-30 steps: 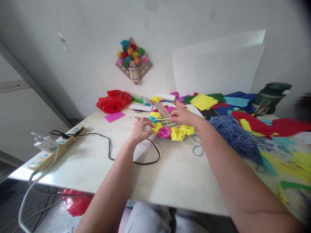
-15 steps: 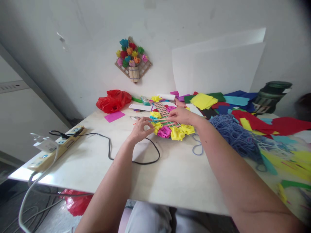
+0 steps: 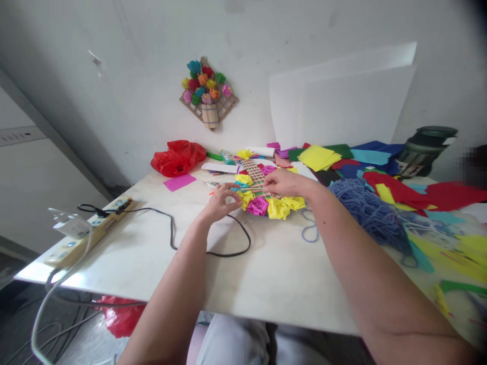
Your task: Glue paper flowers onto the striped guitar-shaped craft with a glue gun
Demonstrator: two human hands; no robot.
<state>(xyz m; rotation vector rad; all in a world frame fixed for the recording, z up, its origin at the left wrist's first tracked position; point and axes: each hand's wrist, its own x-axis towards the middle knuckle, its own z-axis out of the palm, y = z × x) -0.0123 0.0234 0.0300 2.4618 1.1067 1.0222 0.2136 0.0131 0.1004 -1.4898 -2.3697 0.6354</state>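
Spanning the space between 2 hands at the centre of the frame, a thin stick [image 3: 249,189] lies nearly level over a lattice panel [image 3: 251,169] on the desk [image 3: 274,274]. The right hand [image 3: 284,183] has its grip together, clamped, it seems, on that stick; the left hand [image 3: 222,203] curls by the other end, and I cannot tell whether its grip closes on anything.

Now, the danger: a stick this slim could roll or skew if just 1 fingertip slips. Trouble below, too! A hand dropping low could flatten the ruffles along the panel's near edge. Watch the black cord [image 3: 233,255], looping beside the left wrist; a sideways sweep might snag it and tug at the power strip [image 3: 93,230], left of frame. A stray yarn loop [image 3: 310,228] near the right forearm could catch as well.

And what textures! Crumpled, papery yellow rosettes [image 3: 278,208] flank 1 magenta rosette [image 3: 257,206], all soft folds against the lattice's straight, crossing bars. Right of centre, blue-grey yarn [image 3: 355,213] heaps in a stringy tangle; upper left of centre, a red plastic bag [image 3: 177,158] shines, thin and crinkled.
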